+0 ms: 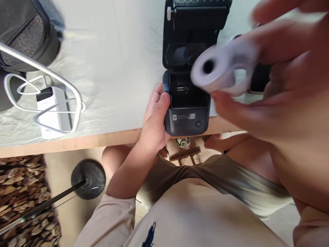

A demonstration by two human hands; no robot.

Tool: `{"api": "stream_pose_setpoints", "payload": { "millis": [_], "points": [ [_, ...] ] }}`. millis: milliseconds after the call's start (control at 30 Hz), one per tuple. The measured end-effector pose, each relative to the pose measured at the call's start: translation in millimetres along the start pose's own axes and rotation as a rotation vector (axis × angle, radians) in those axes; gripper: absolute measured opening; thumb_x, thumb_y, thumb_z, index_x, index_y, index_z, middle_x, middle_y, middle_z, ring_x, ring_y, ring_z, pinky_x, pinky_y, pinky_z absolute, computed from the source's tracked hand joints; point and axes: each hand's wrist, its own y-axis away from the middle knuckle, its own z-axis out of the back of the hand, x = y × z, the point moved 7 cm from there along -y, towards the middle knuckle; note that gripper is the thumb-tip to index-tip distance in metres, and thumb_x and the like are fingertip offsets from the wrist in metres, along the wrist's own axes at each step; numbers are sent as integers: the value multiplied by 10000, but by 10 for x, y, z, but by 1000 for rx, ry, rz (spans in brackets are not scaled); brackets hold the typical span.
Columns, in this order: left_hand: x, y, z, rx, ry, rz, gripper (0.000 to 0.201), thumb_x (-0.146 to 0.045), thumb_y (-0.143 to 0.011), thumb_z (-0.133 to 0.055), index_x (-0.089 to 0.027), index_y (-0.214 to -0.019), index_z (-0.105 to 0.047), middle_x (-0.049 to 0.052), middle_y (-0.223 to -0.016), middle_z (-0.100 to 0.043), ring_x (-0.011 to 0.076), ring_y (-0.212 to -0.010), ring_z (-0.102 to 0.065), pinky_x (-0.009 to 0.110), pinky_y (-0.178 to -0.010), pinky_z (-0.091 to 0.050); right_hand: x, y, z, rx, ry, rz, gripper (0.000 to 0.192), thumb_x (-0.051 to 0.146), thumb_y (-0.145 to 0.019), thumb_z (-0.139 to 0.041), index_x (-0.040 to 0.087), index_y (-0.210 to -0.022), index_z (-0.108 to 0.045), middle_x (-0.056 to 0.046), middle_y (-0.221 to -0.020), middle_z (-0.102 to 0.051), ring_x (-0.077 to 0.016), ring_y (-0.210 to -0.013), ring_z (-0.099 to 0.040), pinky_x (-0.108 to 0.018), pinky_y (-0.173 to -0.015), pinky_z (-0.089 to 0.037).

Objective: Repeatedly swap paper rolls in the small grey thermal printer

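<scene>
My left hand (155, 120) grips the left side of a dark label printer (189, 118) at the table's front edge. The printer's lid (195, 37) is flipped up and away from me, so its black inner compartment shows. Up close on the right, my right hand (290, 85) pinches a white paper roll (221, 68) between thumb and fingers. The roll has a dark hole through its core, and a loose strip curls off it. It hangs in front of the printer's right side and hides part of it. Motion blurs the roll and the right hand somewhat.
On the left lies a white box-shaped charger (61, 109) with a looped white cable (77, 92). Behind it stands a black case (43, 41). Something dark (259, 79) lies partly hidden behind my right hand. A round black stand base (88, 178) is on the floor.
</scene>
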Motion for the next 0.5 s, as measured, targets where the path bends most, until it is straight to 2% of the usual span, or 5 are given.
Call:
{"api": "stream_pose_setpoints", "payload": {
  "millis": [167, 267, 333, 400, 500],
  "points": [
    [-42, 83, -67, -38, -12, -11, 239, -345, -1131, -718, -232, -1341, -711, 88, -1422, -816, 334, -1745, -526, 449, -1487, -424, 240, -31, -159, -34, 68, 93, 401, 488, -1139, -588, 256, -1431, -736, -62, -1353, -787, -212, -1384, -682, -351, -1140, -559],
    [-40, 102, -85, -29, -5, -7, 249, -318, -1111, -745, -235, -1344, -714, 83, -1384, -828, 322, -1733, -541, 439, -1494, -411, 340, -35, -229, -54, 100, 131, 376, 490, -1169, -536, 254, -1299, -799, -33, -1313, -823, -208, -1296, -727, -358, -1063, -548],
    [-33, 82, -72, -21, 2, -6, 198, -316, -1122, -712, -241, -1303, -738, 71, -1348, -835, 304, -1737, -536, 435, -1475, -441, 447, 0, -217, -151, 155, 211, 391, 462, -1186, -502, 252, -1134, -828, -1, -1236, -847, -204, -1178, -763, -373, -962, -522],
    [-12, 43, -43, -19, -3, 18, 193, -388, -1131, -691, -246, -1237, -768, 73, -1310, -841, 313, -1747, -520, 448, -1433, -495, 600, 82, -188, -283, 175, 351, 394, 408, -1179, -529, 244, -965, -817, 32, -1087, -850, -187, -1054, -775, -387, -886, -490],
    [20, -8, -4, -3, -11, 69, 363, -582, -1106, -687, -244, -1169, -803, 111, -1283, -845, 380, -1723, -539, 475, -1345, -576, 777, 217, -166, -391, 74, 542, 396, 334, -1162, -571, 232, -834, -768, 62, -879, -801, -154, -925, -753, -395, -836, -488]
  ]
}}
